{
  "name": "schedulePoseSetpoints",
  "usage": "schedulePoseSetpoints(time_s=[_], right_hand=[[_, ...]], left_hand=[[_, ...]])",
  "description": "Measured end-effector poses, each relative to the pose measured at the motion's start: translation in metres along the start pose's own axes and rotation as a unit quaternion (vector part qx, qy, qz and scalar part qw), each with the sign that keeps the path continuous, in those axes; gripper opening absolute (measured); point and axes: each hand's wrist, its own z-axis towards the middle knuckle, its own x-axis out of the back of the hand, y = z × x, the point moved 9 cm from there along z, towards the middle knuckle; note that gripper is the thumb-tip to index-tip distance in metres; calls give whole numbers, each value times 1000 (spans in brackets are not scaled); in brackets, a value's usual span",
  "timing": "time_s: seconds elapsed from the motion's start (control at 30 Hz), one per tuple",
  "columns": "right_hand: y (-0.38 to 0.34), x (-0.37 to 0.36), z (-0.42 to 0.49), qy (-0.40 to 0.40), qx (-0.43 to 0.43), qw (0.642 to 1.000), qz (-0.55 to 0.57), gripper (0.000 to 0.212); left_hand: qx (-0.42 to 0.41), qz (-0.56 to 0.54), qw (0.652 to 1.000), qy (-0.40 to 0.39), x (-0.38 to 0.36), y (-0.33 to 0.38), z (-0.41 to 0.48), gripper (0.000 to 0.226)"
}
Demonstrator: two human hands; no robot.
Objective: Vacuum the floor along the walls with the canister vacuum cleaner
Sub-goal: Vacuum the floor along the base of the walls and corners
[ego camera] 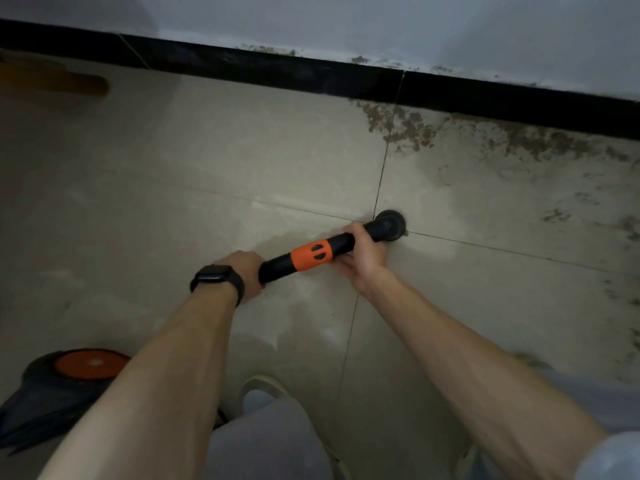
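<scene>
Both your hands clench the wand (310, 255): left hand (242, 271) at the rear, right hand (363, 251) just behind the nozzle (391, 225).
You seem mid-sweep, with the nozzle at frame centre on a tile joint (381, 174), well short of the baseboard (311, 74). Next, push up and right into the brown dirt (401, 129) against that edge; the floor (485, 209) there lies open. The canister (69, 382) sits lower left, beside your leg (270, 438).

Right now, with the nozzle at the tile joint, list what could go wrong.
1. The nozzle sits well short of the baseboard, so the brown dirt along it may get missed.
2. That dirt looks crusted and may not lift by suction alone.
3. The canister lies close by the foot; a step back might trip on it.
</scene>
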Motion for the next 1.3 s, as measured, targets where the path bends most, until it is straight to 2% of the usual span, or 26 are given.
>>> schedulePoseSetpoints(time_s=[0.13,0.23,0.33,0.47,0.6,0.7,0.77,0.83,0.9,0.97,1.0,1.07,1.13,1.3], right_hand=[[-15,35,10,68,31,997,13,21],[-10,55,9,111,29,992,49,13],[6,49,4,105,10,991,79,11],[29,22,-3,37,-30,994,98,5],[37,12,-6,-6,-48,996,69,4],[32,13,-8,0,-48,997,55,5],[7,11,-5,4,-26,999,35,5],[-39,5,3,7,16,1000,2,7],[-89,-6,13,1,40,999,-30,11],[-124,-27,16,-51,22,995,-88,14],[-133,-36,14,-78,6,988,-132,14],[-135,-45,11,-104,-19,973,-205,13],[-120,-47,3,-114,-34,969,-215,17],[-48,-22,-23,-138,-120,964,-195,20]], left_hand=[[-32,21,997,-73,-9,48,-2,26],[-58,42,989,-129,-7,68,-8,34],[-102,-50,980,-162,-5,76,-18,27],[-134,-202,957,-160,-7,75,-37,21],[-125,-180,963,-158,-19,62,-42,23],[-121,-166,970,-130,-15,64,-41,20],[-118,-200,968,-99,3,74,-42,17],[-114,-300,943,-91,25,97,-44,17],[-110,-455,874,-129,43,134,-52,18],[-91,-575,800,-143,60,169,-59,19],[-75,-598,788,-127,67,179,-60,19],[-47,-581,808,-80,73,182,-59,16],[-28,-541,839,-51,68,174,-66,12],[28,-489,869,-69,20,159,-110,12]])
